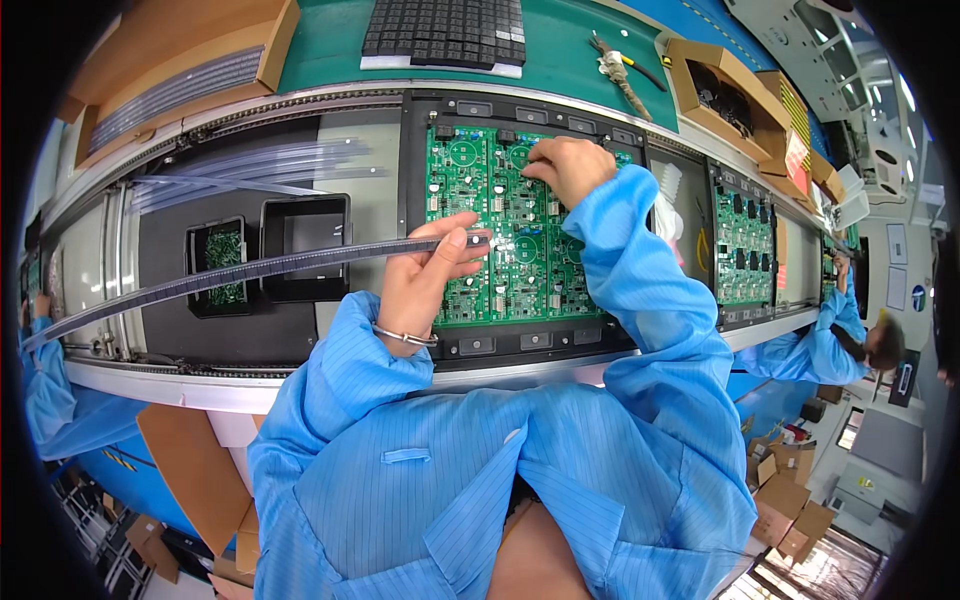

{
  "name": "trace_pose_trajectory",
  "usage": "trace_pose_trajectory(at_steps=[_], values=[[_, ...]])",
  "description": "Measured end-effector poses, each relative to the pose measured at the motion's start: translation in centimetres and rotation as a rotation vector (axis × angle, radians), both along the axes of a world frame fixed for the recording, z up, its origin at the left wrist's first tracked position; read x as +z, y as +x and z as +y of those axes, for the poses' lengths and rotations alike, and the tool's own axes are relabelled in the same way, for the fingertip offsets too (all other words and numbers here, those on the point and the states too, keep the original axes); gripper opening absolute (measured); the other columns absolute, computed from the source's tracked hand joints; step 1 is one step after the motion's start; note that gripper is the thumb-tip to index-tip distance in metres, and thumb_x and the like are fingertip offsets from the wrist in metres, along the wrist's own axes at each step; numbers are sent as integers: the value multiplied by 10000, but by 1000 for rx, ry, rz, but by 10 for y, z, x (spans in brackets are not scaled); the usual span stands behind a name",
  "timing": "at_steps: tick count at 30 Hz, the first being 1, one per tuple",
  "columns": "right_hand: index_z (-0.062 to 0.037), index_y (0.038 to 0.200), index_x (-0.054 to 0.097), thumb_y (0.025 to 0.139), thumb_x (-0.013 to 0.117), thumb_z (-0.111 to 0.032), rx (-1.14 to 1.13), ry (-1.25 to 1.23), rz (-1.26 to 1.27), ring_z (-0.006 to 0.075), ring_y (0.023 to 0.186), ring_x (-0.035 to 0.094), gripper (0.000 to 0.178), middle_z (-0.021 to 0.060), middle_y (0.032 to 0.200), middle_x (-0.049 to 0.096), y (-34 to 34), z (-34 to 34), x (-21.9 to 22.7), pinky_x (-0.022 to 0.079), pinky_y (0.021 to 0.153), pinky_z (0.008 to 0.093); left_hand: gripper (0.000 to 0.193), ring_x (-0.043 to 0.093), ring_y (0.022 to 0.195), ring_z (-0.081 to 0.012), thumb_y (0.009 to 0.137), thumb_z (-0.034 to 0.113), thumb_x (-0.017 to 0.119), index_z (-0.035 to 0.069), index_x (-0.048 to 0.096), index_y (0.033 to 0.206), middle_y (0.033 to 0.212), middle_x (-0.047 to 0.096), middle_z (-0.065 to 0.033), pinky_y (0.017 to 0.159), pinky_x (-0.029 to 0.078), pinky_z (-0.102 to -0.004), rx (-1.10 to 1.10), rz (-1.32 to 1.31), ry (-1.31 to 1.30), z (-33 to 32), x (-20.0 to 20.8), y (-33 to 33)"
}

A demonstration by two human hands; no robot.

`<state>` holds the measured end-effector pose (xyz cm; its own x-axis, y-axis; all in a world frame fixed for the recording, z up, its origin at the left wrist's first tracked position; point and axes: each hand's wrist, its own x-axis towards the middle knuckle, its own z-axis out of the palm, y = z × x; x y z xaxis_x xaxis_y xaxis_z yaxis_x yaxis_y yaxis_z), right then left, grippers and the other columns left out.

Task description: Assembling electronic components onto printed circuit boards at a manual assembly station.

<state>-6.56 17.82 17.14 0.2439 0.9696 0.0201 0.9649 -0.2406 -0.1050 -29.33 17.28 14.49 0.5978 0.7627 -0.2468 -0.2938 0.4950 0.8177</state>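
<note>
My left hand [422, 290] is closed around the end of a long, dark, narrow component tube [270, 265], thumb on top. The tube reaches far off to the left, and its near end lies over a panel of green circuit boards [515, 290]. This panel sits in a black carrier frame [595, 335] on the conveyor line. Over the panel's upper part, my right hand [575, 168] has its thumb and fingers pinched together, near a printed circle. Whatever is between those fingertips is too small or hidden to make out.
Left of the carrier are two black bins, one with small green pieces [225, 265], the other a deeper bin [345, 235]. Clear tubes [270, 175] lie behind them. Beyond the rail sit black parts [445, 30] and a taped brush [622, 75]. Another panel [745, 245] and a co-worker [830, 330] are rightward.
</note>
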Motion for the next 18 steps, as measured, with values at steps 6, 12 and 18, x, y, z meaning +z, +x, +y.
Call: trace_pose_trajectory(at_steps=[6, 12, 18], values=[[-131, 821, 673, 705, 661, -157, 74, 67, 65, 221, 669, 604, 120, 2, 768, 656, 12, -1, 2, 466, 622, 322, 333, 617, 877, -190, 888, 193, 543, -30, 525, 1134, 985, 616, -147, 740, 509, -253, -9, 39, 37, 0, -3, 1], [-113, 817, 678, 705, 670, -147, 108, 103, 80, 201, 633, 590, 117, 9, 759, 653, 7, 2, -4, 463, 594, 296, 313, 596, 865, -163, 886, 186, 547, -15, 538, 1125, 987, 612, -131, 734, 500, -249, 3, 42, 82, -2, -5, 2], [-95, 803, 684, 699, 684, -125, 229, 180, 261, 158, 579, 557, 108, 19, 749, 644, -22, 21, -3, 449, 545, 259, 286, 581, 857, -148, 884, 170, 544, -3, 551, 1113, 973, 610, -123, 728, 494, -247, 2, 58, 83, -4, -4, 3]])
